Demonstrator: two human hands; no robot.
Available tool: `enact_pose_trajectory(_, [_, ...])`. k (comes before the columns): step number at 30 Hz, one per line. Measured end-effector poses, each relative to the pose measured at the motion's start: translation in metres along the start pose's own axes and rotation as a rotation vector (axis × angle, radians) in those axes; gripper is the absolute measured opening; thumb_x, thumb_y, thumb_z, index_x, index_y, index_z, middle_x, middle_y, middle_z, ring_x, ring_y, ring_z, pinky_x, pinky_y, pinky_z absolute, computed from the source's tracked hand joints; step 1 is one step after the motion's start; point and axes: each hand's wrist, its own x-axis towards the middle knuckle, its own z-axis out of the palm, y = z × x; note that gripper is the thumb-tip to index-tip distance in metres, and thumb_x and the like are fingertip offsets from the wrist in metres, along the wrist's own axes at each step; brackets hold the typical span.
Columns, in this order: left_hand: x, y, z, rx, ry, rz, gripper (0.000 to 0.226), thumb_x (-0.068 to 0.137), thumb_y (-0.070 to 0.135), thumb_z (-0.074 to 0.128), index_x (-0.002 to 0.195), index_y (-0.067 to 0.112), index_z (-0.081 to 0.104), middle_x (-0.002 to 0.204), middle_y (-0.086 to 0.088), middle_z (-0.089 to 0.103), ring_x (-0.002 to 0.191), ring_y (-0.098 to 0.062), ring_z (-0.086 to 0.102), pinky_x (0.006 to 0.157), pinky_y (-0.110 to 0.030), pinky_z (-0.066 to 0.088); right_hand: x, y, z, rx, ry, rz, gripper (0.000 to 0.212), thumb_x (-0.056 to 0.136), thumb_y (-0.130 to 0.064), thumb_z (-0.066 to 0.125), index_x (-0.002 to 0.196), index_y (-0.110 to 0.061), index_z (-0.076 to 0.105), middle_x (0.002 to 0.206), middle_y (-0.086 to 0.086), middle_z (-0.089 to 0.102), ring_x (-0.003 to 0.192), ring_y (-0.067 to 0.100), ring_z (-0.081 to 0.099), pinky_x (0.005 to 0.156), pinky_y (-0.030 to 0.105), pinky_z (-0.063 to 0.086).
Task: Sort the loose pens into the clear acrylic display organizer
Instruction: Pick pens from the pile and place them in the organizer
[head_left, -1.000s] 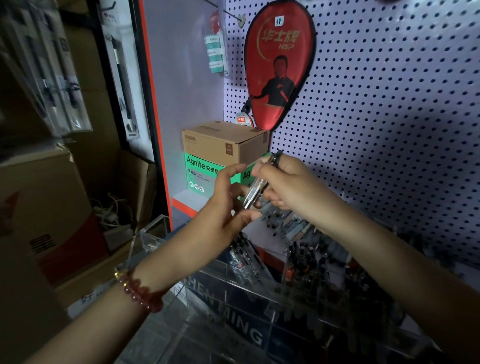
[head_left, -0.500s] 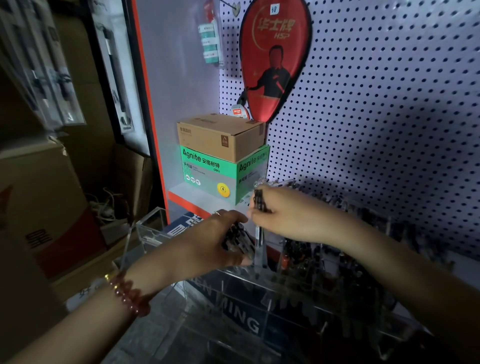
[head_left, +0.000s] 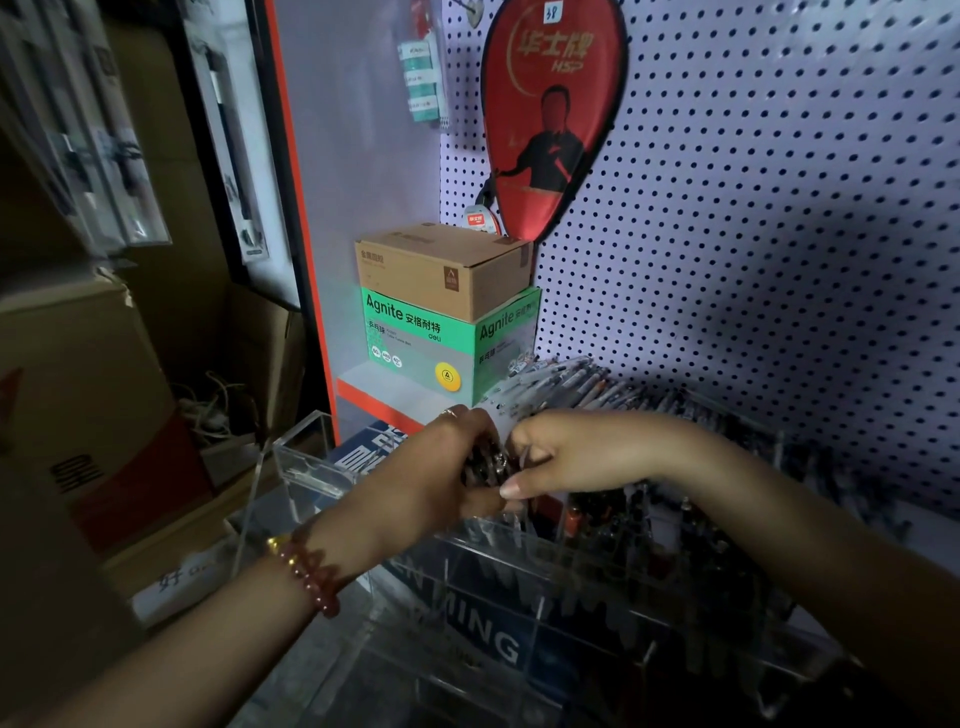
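Left hand (head_left: 441, 467) curls around bunched pens (head_left: 485, 465).

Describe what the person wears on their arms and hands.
Both forearms are bare; no sleeves show. The left hand has a ring on one finger and, at its wrist, a bracelet of round reddish beads with some gold ones. The right hand shows no jewellery.

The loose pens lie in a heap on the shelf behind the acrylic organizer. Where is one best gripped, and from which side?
Probably pinch a top pen of the heap across its mid-barrel, coming from above and over the organizer's back wall. The pens lie flat and packed side by side, so their ends offer little, and the green box blocks the left.
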Motion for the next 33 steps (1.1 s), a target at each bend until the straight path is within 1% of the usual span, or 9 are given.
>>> enact_pose_trajectory(4, [0.002, -0.003, -0.005, -0.038, 0.064, 0.026, 0.038, 0.067, 0.021, 0.083, 0.091, 0.018, 0.053, 0.091, -0.001, 0.054, 0.081, -0.020, 0.054, 0.073, -0.034, 0.047, 0.001, 0.005, 0.001, 0.098, 0.072, -0.035, 0.025, 0.088, -0.039, 0.062, 0.081, -0.020, 0.049, 0.065, -0.008, 0.051, 0.041, -0.007, 0.041, 0.042, 0.010, 0.026])
enact_pose_trajectory(8, [-0.001, -0.003, -0.003, -0.003, 0.002, -0.005, 0.049, 0.060, 0.044, 0.083, 0.093, 0.024, 0.054, 0.090, 0.006, 0.055, 0.084, -0.016, 0.056, 0.074, -0.041, 0.049, 0.001, 0.006, 0.001, 0.113, 0.069, -0.022, 0.046, 0.085, -0.047, 0.062, 0.109, -0.008, 0.060, 0.098, 0.007, 0.069, 0.078, 0.010, 0.065, 0.068, 0.023, 0.047])
enact_pose_trajectory(11, [0.001, -0.001, 0.000, 0.000, 0.045, -0.035, 0.053, 0.056, 0.050, 0.083, 0.092, 0.028, 0.051, 0.091, 0.008, 0.053, 0.085, -0.011, 0.051, 0.070, -0.033, 0.047, 0.000, 0.003, -0.002, 0.154, 0.073, -0.022, 0.049, 0.087, -0.053, 0.053, 0.105, -0.009, 0.064, 0.093, 0.006, 0.070, 0.081, 0.012, 0.066, 0.077, 0.025, 0.050])
enact_pose_trajectory(14, [0.005, -0.001, 0.005, -0.134, 0.090, -0.035, 0.051, 0.060, 0.037, 0.086, 0.092, 0.025, 0.048, 0.088, 0.006, 0.056, 0.081, -0.014, 0.053, 0.066, -0.031, 0.046, 0.001, 0.004, -0.007, 0.226, 0.110, 0.001, 0.044, 0.090, -0.051, 0.049, 0.103, -0.013, 0.065, 0.087, -0.006, 0.068, 0.074, 0.003, 0.063, 0.076, 0.019, 0.050])
enact_pose_trajectory(17, [0.005, 0.000, 0.010, -0.237, 0.079, -0.002, 0.037, 0.073, 0.018, 0.080, 0.096, 0.018, 0.051, 0.082, 0.005, 0.059, 0.073, -0.012, 0.056, 0.064, -0.029, 0.045, 0.000, 0.010, -0.016, 0.274, 0.112, 0.005, 0.036, 0.094, -0.050, 0.043, 0.102, -0.021, 0.063, 0.087, -0.010, 0.071, 0.079, 0.005, 0.064, 0.083, 0.025, 0.050])
enact_pose_trajectory(24, [0.008, -0.006, 0.011, -0.332, 0.014, 0.060, 0.022, 0.078, -0.001, 0.068, 0.085, 0.015, 0.056, 0.071, 0.006, 0.057, 0.057, -0.003, 0.053, 0.058, -0.022, 0.043, -0.002, 0.085, -0.040, 0.198, 0.362, 0.102, 0.017, 0.097, -0.024, 0.051, 0.103, -0.016, 0.066, 0.076, -0.009, 0.066, 0.060, 0.006, 0.054, 0.053, 0.009, 0.044])
enact_pose_trajectory(28, [0.009, -0.009, 0.015, -0.431, 0.036, 0.043, 0.020, 0.079, -0.002, 0.067, 0.081, 0.015, 0.056, 0.067, 0.008, 0.056, 0.057, -0.006, 0.053, 0.058, -0.027, 0.045, -0.001, 0.135, -0.034, 0.094, 0.229, 0.221, 0.022, 0.096, -0.017, 0.054, 0.116, -0.019, 0.063, 0.090, -0.002, 0.067, 0.070, 0.010, 0.060, 0.059, 0.017, 0.046])
enact_pose_trajectory(31, [0.009, -0.007, 0.014, -0.429, 0.010, 0.052, 0.019, 0.079, -0.005, 0.066, 0.081, 0.012, 0.059, 0.065, 0.009, 0.056, 0.055, -0.001, 0.051, 0.057, -0.020, 0.042, 0.005, 0.150, -0.022, 0.034, 0.207, 0.235, 0.036, 0.095, -0.013, 0.056, 0.130, -0.020, 0.054, 0.114, 0.006, 0.064, 0.082, 0.009, 0.060, 0.063, 0.010, 0.043])
enact_pose_trajectory(33, [0.008, -0.006, 0.012, -0.441, -0.012, 0.049, 0.019, 0.079, -0.006, 0.066, 0.080, 0.012, 0.062, 0.065, 0.010, 0.058, 0.054, 0.001, 0.052, 0.057, -0.015, 0.041, 0.008, 0.148, -0.012, -0.014, 0.203, 0.225, 0.044, 0.095, -0.009, 0.053, 0.137, -0.021, 0.048, 0.100, 0.000, 0.063, 0.067, 0.005, 0.051, 0.052, 0.006, 0.037])
